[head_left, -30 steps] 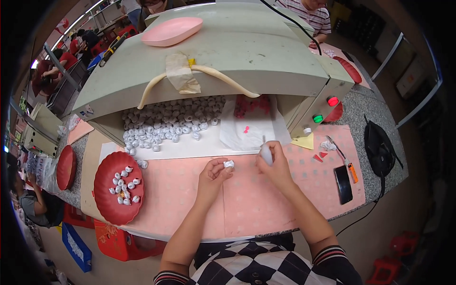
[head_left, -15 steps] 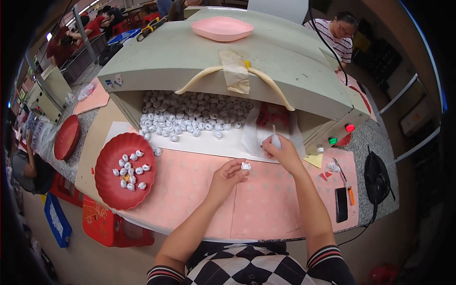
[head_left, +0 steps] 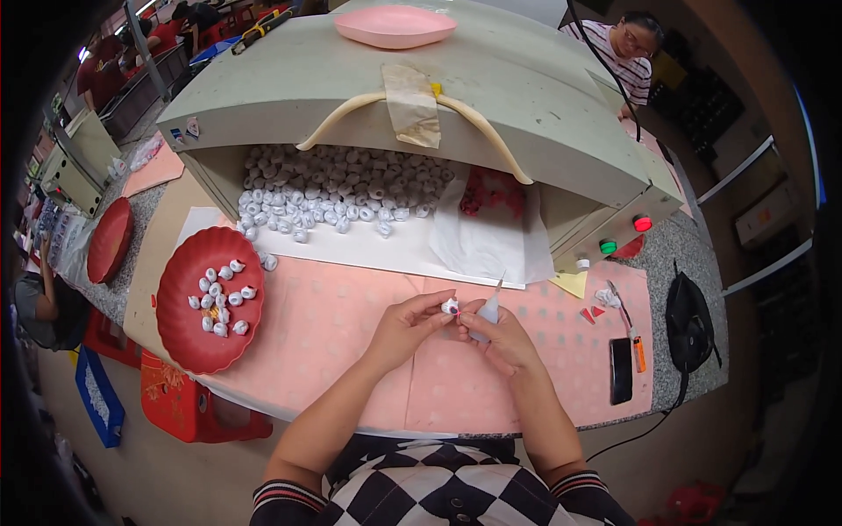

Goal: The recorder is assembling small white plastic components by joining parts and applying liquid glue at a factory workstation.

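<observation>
My left hand (head_left: 399,331) pinches a small white rounded piece (head_left: 450,306) with a dark spot on it, above the pink cloth (head_left: 351,373). Close against it is my right hand (head_left: 507,340), closed round a small translucent squeeze bottle (head_left: 484,316) whose thin needle tip points up and away. Its fingertips also meet at the white piece, where a tiny red bit (head_left: 459,312) shows; how it is gripped is too small to tell. To the left, a red scalloped dish (head_left: 181,337) holds several similar white pieces.
Under the grey hood (head_left: 298,96) lie a heap of white pieces (head_left: 338,188) and red bits (head_left: 491,193) on white tissue (head_left: 469,241). Right of my hands are a phone (head_left: 621,372), an orange-handled tool (head_left: 638,353) and a black pouch (head_left: 690,320). A co-worker (head_left: 618,57) sits beyond the hood.
My right hand has come from the tissue at the hood's opening back toward me, to the white piece in my left hand. The bottle stays in it, and a red bit now shows there.
</observation>
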